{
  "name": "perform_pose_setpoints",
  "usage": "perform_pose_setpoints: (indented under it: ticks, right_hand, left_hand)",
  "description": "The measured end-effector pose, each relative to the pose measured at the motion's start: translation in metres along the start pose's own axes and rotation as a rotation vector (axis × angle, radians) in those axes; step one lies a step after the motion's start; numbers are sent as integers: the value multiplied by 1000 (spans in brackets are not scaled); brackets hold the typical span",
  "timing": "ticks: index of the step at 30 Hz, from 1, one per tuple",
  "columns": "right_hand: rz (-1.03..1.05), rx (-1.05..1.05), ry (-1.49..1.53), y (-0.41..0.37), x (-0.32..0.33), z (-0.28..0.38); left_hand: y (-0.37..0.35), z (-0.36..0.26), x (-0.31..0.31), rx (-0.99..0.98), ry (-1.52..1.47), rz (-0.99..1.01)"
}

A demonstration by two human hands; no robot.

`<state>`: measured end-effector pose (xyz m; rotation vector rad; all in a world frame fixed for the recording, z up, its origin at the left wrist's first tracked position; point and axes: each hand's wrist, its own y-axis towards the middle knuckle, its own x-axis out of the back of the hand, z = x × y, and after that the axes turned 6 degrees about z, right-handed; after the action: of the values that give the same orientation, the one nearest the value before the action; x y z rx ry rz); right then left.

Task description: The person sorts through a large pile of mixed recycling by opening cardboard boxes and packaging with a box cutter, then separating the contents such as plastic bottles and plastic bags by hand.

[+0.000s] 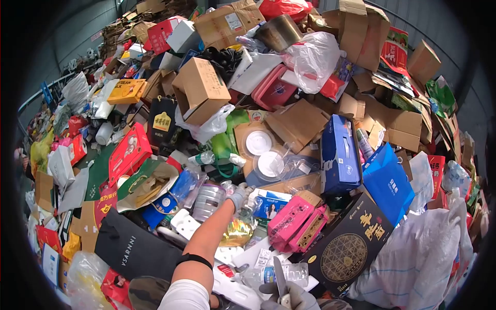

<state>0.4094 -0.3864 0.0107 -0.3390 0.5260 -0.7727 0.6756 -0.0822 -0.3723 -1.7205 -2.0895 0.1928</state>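
Observation:
My left hand (239, 197), in a grey glove, reaches forward into the heap. Its fingers look closed beside crumpled clear plastic, but what they hold is too small to make out. Just left of it lies a ribbed clear plastic jar (208, 201); nearer me is a yellowish transparent container (238, 230). At the bottom edge my right hand (299, 298), also gloved, is closed around a knife (280, 276) with its blade pointing up. A clear plastic bottle (294, 274) with a blue label lies behind the blade.
Mixed waste piles up all round. A black box (349, 248) with gold print, a pink box (295, 219) and a blue carton (341, 155) are on the right. A black bag (137, 250) lies left. White foam pieces (232, 289) lie low in front.

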Motion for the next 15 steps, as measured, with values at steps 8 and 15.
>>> perform_pose_setpoints:
  ticks: [8, 15]
  right_hand:
    - [-155, -90, 270, 24, 35, 4]
    - [-125, -65, 299, 25, 35, 4]
  left_hand:
    - [51, -76, -3, 447, 185, -183]
    - [46, -15, -27, 666, -376, 103]
